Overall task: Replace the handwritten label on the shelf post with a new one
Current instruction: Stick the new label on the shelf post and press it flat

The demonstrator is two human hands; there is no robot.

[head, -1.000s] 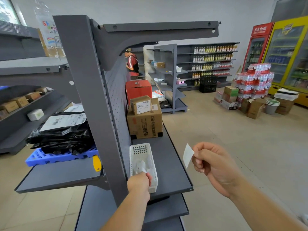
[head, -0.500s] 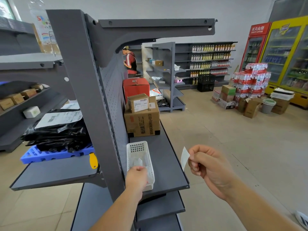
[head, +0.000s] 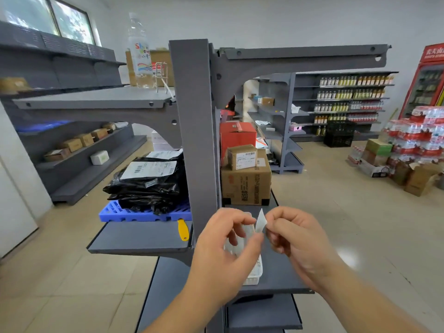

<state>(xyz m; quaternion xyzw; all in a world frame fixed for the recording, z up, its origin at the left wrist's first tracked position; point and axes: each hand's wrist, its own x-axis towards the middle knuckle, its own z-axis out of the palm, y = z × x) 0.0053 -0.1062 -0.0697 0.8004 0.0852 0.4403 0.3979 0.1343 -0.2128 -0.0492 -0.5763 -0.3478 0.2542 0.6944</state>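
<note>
Both hands meet by the grey post. R hand pinches white label; L hand fingers curled near it, maybe touching.

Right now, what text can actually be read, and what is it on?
Clear bottle: colourful lettering, too blurred to read.
Red fridge: white header characters, illegible.
Large carton: side print, blurred.
Black parcels: barcode labels, unreadable.
White slip in the hands: no writing visible.

White basket mostly behind blurred hands

both hands pinching label, shelf post
</note>
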